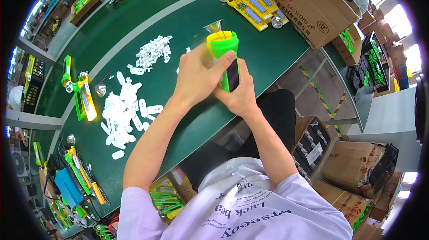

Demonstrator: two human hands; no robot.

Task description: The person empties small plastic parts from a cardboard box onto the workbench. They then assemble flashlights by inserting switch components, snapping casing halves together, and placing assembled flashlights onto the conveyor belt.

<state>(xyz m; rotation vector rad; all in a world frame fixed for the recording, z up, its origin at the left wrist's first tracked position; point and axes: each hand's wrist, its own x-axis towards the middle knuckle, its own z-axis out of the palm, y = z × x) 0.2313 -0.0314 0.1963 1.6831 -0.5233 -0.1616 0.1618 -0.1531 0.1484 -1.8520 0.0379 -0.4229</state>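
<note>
Both my hands hold a green plastic flashlight body (222, 45) upright over the green table (187, 119). My left hand (198, 78) wraps its side, thumb across the front. My right hand (240, 92) grips it from below and behind, by a dark panel on its side. The wide open end faces up, with a yellow rim, and a silvery reflector cone (215, 27) shows just behind it. A pile of small white plastic pieces (119, 114) lies to the left of my hands, and a second pile of white pieces (154, 51) lies farther back.
Yellow half-shells with circuit parts (254, 5) lie at the far right beside a cardboard box (299, 7). A yellow and green open flashlight (85, 101) lies at the left. Tools and a blue box (69, 186) sit at the near left. Cartons (353, 168) stand on the floor at right.
</note>
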